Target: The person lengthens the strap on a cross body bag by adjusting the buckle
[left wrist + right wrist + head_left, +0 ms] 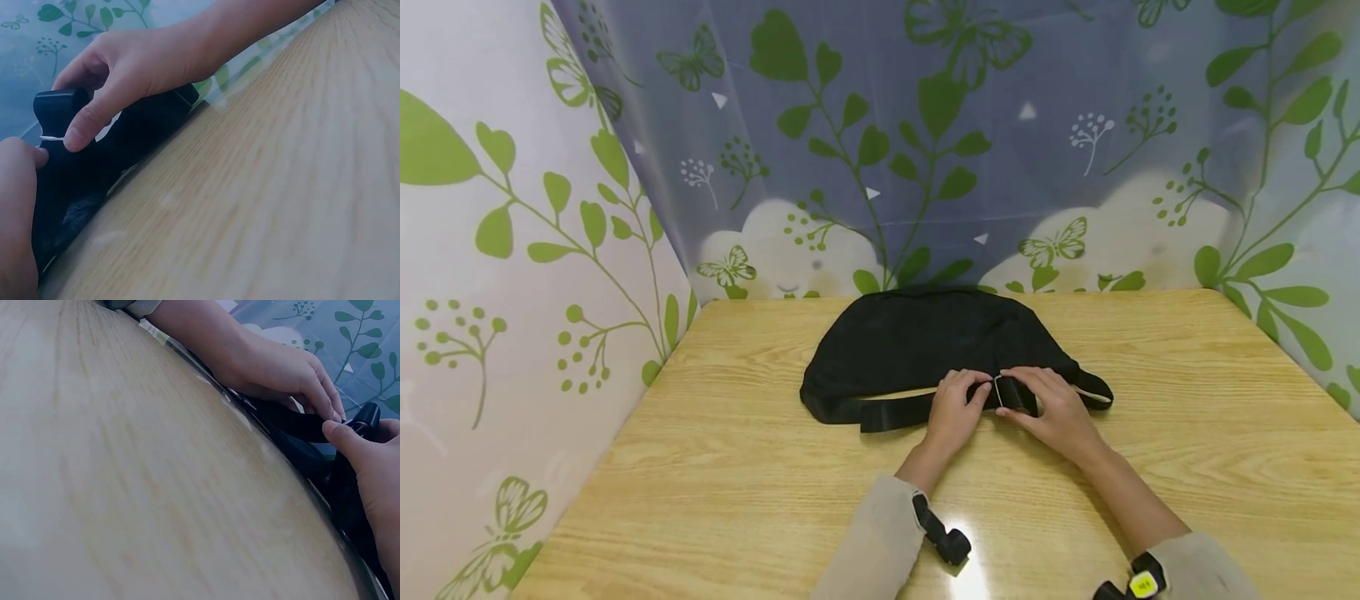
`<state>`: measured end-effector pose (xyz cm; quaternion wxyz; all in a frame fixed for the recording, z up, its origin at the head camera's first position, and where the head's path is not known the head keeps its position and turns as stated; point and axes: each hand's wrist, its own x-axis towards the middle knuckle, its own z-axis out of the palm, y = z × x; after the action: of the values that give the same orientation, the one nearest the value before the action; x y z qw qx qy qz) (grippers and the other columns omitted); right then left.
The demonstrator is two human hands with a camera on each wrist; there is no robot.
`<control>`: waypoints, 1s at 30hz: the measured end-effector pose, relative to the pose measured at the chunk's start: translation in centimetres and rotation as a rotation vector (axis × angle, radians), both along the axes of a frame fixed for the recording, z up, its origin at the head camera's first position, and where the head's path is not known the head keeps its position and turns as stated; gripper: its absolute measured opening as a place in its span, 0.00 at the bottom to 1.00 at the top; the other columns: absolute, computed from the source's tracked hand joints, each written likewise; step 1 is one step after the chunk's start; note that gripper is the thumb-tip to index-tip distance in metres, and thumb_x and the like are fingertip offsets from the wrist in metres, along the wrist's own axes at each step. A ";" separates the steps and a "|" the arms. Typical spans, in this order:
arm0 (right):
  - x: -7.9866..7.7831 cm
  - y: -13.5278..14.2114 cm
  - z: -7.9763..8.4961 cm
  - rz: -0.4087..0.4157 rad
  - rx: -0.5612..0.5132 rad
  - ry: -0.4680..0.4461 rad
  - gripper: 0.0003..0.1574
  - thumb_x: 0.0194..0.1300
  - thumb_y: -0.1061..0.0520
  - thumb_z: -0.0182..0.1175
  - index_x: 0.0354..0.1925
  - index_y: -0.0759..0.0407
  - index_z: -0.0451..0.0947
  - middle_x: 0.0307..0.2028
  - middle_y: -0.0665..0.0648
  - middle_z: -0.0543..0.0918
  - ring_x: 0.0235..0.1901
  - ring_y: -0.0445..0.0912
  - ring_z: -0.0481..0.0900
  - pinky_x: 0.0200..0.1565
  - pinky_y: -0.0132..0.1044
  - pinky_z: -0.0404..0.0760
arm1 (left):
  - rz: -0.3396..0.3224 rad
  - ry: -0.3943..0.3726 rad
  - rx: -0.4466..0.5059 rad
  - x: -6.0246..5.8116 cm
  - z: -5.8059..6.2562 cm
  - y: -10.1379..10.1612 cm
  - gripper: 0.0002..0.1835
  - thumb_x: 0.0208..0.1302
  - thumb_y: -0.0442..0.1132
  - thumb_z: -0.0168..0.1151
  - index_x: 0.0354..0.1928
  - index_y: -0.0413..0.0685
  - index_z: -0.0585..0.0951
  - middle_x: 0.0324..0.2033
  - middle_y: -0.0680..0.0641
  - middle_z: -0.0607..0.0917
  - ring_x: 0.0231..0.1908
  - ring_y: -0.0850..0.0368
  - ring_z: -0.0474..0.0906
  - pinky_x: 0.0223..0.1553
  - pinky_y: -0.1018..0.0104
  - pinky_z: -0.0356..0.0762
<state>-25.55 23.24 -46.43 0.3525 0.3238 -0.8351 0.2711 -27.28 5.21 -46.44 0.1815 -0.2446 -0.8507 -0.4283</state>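
A black half-moon cloth bag (917, 342) lies on the table, its rounded side toward the back wall. Along its near side runs a black webbing strap (895, 414), its loose end to the left. My left hand (953, 414) pinches the strap just left of a thin, pale slider (998, 392). On the slider's other side, the thumb and fingers of my right hand (1060, 414) grip the strap where it bulges into a loop. From the left wrist, that loop (61, 103) stands up above the slider, beside the right thumb. Both hands nearly meet at the slider.
The wood-grain table (715, 492) reaches back to a blue patterned wall covering (880, 125) with leaves and butterflies. Pale side coverings (490, 275) flank it. A black band with a dangling part (943, 533) circles the left wrist; another band (1138, 583) is at the right wrist.
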 end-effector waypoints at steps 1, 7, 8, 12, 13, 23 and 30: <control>0.0 0.0 0.0 0.006 0.001 -0.002 0.36 0.53 0.39 0.64 0.51 0.63 0.75 0.46 0.58 0.77 0.46 0.52 0.74 0.49 0.44 0.67 | -0.011 0.006 0.000 0.0 0.0 0.0 0.08 0.66 0.41 0.55 0.41 0.48 0.82 0.37 0.54 0.81 0.39 0.60 0.72 0.43 0.68 0.69; 0.0 -0.1 0.2 -0.030 -0.035 0.022 0.37 0.41 0.51 0.74 0.50 0.64 0.75 0.45 0.59 0.78 0.45 0.53 0.74 0.48 0.44 0.67 | 0.088 0.086 -0.032 -0.2 -0.1 0.0 0.08 0.65 0.40 0.56 0.39 0.49 0.82 0.36 0.54 0.82 0.37 0.59 0.72 0.41 0.66 0.68; 0.0 -0.1 0.2 -0.038 -0.041 0.026 0.38 0.38 0.54 0.75 0.50 0.65 0.75 0.45 0.60 0.78 0.45 0.53 0.74 0.48 0.44 0.67 | 0.112 0.091 -0.035 -0.2 -0.1 0.0 0.07 0.64 0.40 0.56 0.39 0.49 0.82 0.35 0.54 0.82 0.37 0.59 0.73 0.41 0.66 0.67; 0.1 0.0 0.2 -0.038 -0.041 0.032 0.40 0.34 0.59 0.75 0.50 0.65 0.75 0.45 0.60 0.78 0.45 0.53 0.74 0.48 0.46 0.68 | 0.117 0.065 -0.022 -0.2 -0.2 0.0 0.06 0.64 0.39 0.57 0.37 0.48 0.82 0.34 0.53 0.82 0.37 0.58 0.73 0.41 0.66 0.68; 0.1 0.0 0.2 -0.029 -0.032 0.030 0.40 0.35 0.58 0.75 0.50 0.64 0.75 0.45 0.59 0.78 0.45 0.53 0.74 0.48 0.47 0.68 | 0.094 0.053 -0.012 -0.2 -0.2 0.0 0.06 0.64 0.39 0.56 0.38 0.48 0.82 0.35 0.53 0.82 0.37 0.59 0.73 0.42 0.66 0.68; 0.1 -0.2 0.1 0.041 -0.009 0.007 0.37 0.37 0.57 0.75 0.49 0.65 0.75 0.45 0.58 0.78 0.45 0.52 0.74 0.51 0.34 0.66 | -0.060 0.033 0.074 0.0 -0.1 -0.1 0.08 0.66 0.38 0.55 0.42 0.47 0.81 0.37 0.53 0.81 0.38 0.60 0.72 0.41 0.69 0.70; 0.2 -0.1 0.3 -0.025 -0.044 0.015 0.39 0.34 0.58 0.76 0.49 0.64 0.75 0.45 0.58 0.78 0.41 0.49 0.74 0.41 0.36 0.70 | 0.134 0.101 0.009 -0.2 -0.2 -0.1 0.04 0.61 0.38 0.60 0.37 0.50 0.82 0.33 0.56 0.81 0.35 0.60 0.73 0.39 0.66 0.69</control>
<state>-25.34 23.12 -46.14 0.3691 0.3077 -0.8302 0.2826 -27.51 5.08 -46.64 0.2536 -0.2076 -0.8531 -0.4061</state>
